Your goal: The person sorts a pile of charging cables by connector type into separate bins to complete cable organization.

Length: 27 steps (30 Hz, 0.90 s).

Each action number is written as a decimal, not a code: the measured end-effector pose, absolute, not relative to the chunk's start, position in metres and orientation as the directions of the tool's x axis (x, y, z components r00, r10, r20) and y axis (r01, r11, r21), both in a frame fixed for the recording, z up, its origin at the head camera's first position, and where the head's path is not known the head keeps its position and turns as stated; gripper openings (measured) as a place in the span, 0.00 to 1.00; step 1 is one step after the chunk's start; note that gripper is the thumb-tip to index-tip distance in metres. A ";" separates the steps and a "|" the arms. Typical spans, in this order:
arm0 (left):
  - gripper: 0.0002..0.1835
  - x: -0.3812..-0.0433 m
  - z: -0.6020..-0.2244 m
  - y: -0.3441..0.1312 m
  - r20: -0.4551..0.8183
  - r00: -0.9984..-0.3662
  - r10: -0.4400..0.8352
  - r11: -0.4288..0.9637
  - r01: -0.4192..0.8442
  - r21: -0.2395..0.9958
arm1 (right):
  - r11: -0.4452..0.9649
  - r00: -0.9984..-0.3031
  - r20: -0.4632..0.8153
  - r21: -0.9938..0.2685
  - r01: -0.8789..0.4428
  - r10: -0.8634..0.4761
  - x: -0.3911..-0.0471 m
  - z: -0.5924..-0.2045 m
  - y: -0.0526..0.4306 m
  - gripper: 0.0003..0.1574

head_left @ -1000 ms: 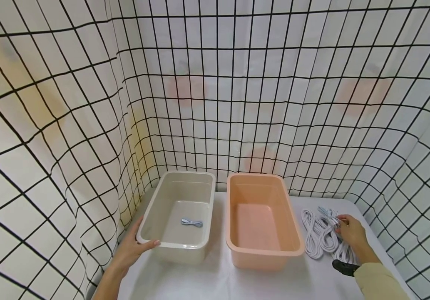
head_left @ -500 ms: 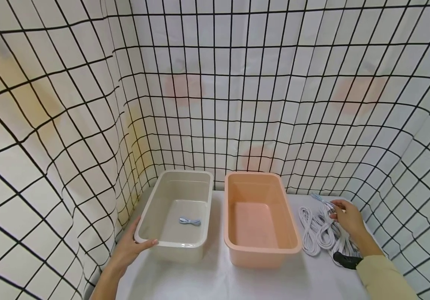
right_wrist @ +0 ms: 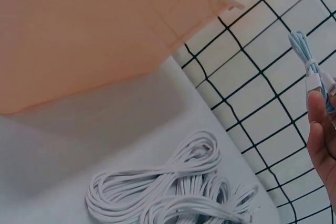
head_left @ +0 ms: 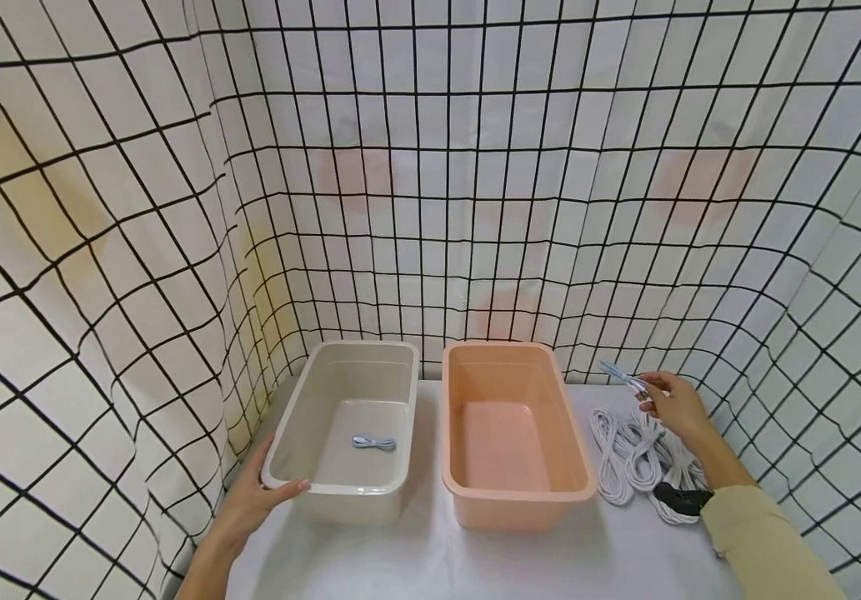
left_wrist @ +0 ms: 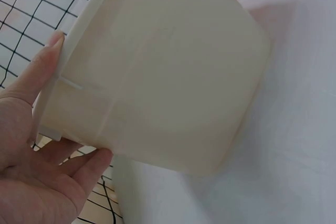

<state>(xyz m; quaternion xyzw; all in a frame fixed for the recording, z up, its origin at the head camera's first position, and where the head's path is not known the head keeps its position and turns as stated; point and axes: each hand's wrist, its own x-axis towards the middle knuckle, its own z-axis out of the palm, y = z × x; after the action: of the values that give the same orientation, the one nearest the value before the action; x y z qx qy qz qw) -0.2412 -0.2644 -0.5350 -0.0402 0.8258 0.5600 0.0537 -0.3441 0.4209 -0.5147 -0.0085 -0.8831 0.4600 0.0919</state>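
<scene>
My left hand (head_left: 246,504) holds the near left corner of a cream plastic bin (head_left: 358,492), thumb over the rim and fingers against the outer wall, as the left wrist view also shows. A small bundled light blue cable (head_left: 373,442) lies on the bin's floor. On the right, my right hand (head_left: 676,408) pinches another light blue charging cable (right_wrist: 302,51), folded and tied, by its white plug end. It is raised above several coiled white cables (head_left: 643,454) on the table. Part of the right hand lies outside the right wrist view.
A peach plastic bin (head_left: 520,497) stands between the cream bin and the white cables. Black netting (head_left: 468,200) over white sheeting surrounds the white table (head_left: 430,558) at the back and sides. A black strap (head_left: 681,500) is on the right wrist.
My right hand has lifted the light blue cable from the pile of white cables and moved it up and left. My left hand stays on the cream bin's corner.
</scene>
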 end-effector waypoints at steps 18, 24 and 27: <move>0.63 -0.240 -0.535 -0.265 -0.110 -0.994 -0.007 0.350 -0.106 0.931 | 0.565 -0.989 0.150 -0.817 -0.115 0.015 -0.366 -0.490 0.384 0.22; 0.63 -0.240 -0.536 -0.266 -0.113 -0.994 -0.010 0.356 -0.109 0.928 | 0.588 -0.990 0.142 -0.800 -0.117 -0.004 -0.370 -0.484 0.368 0.22; 0.63 -0.241 -0.537 -0.266 -0.111 -0.994 -0.006 0.356 -0.106 0.928 | 0.582 -0.990 0.138 -0.803 -0.125 -0.023 -0.372 -0.481 0.358 0.22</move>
<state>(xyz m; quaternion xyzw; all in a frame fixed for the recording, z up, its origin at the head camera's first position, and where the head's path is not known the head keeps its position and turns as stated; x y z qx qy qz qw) -0.2409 -0.2662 -0.5372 -0.0341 0.8223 0.5664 0.0438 -0.3721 0.3582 -0.4810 0.0415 -0.8876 0.4552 0.0563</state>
